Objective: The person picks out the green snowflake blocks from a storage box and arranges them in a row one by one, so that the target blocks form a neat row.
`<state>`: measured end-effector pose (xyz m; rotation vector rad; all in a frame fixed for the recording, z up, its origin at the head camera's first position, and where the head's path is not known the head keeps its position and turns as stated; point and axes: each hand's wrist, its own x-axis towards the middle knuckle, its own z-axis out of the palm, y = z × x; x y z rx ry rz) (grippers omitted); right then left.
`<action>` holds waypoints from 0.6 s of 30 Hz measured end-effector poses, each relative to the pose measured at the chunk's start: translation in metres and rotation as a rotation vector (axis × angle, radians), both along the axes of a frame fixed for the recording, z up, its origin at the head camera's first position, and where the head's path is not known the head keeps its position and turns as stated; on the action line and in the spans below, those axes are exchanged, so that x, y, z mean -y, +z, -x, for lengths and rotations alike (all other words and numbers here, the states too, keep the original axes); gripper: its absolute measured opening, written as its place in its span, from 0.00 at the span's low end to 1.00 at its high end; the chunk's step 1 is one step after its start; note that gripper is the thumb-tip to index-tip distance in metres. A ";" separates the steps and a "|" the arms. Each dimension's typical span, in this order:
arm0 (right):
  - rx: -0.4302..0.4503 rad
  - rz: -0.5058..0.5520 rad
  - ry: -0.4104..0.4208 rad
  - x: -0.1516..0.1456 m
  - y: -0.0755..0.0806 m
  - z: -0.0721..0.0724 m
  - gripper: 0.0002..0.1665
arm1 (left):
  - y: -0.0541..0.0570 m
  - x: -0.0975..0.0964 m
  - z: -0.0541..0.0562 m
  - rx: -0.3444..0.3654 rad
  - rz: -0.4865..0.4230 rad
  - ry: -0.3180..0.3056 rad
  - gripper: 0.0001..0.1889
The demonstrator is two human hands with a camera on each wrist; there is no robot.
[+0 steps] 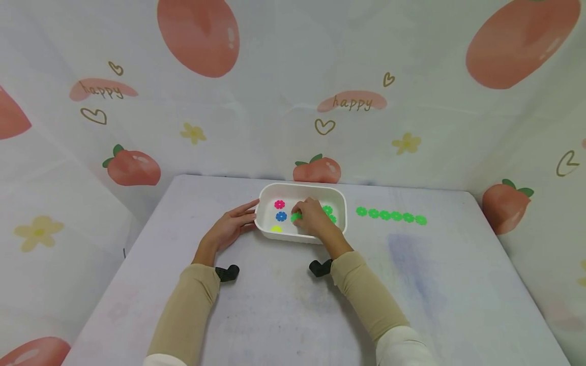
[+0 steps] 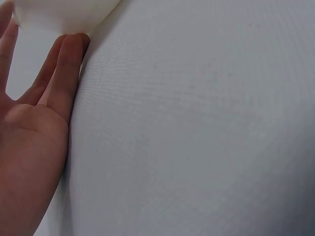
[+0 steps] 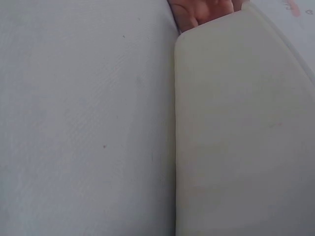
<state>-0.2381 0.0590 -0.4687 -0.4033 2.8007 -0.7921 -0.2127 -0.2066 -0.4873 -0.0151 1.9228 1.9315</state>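
A white plastic basket point(image 1: 299, 237) stands on the table, holding flower-shaped snowflake discs. My right hand point(image 1: 315, 216) reaches down into it, and its fingertips pinch a green snowflake disc point(image 1: 295, 217), partly hidden by the fingers. Beside that disc lie a pink disc point(image 1: 279, 204), a blue disc point(image 1: 281, 216) and a yellow disc point(image 1: 276, 229). More green discs point(image 1: 327, 209) show to the right of the hand. My left hand point(image 1: 231, 223) touches the basket's left end with fingers extended; the left wrist view shows its fingertips against the basket wall point(image 2: 64, 14).
Several green discs point(image 1: 385, 215) form a row on the table point(image 1: 274, 305), right of the basket. A curtain point(image 1: 270, 101) printed with fruit hangs behind the table. Black wrist mounts point(image 1: 228, 273) sit at both sleeve cuffs.
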 end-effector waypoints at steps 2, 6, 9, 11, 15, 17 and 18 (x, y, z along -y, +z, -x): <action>-0.014 -0.002 -0.003 0.000 0.000 0.000 0.15 | 0.000 0.000 0.000 0.000 0.003 0.004 0.29; -0.020 0.027 0.000 0.002 -0.001 0.001 0.12 | -0.001 0.000 0.001 0.008 -0.002 0.014 0.28; -0.010 0.064 0.005 0.001 0.001 0.000 0.10 | 0.000 0.000 0.000 0.018 -0.010 0.016 0.28; -0.011 0.090 0.008 0.000 0.002 -0.002 0.08 | 0.000 0.000 -0.001 0.022 -0.013 0.015 0.29; -0.042 0.161 0.019 -0.005 0.008 -0.005 0.07 | 0.001 -0.001 -0.002 0.024 -0.009 0.016 0.28; -0.058 0.203 0.022 -0.007 0.011 -0.006 0.08 | 0.001 -0.001 -0.002 0.019 -0.007 0.015 0.28; -0.064 0.220 0.020 -0.008 0.012 -0.006 0.08 | 0.001 -0.001 -0.002 0.019 -0.008 0.017 0.28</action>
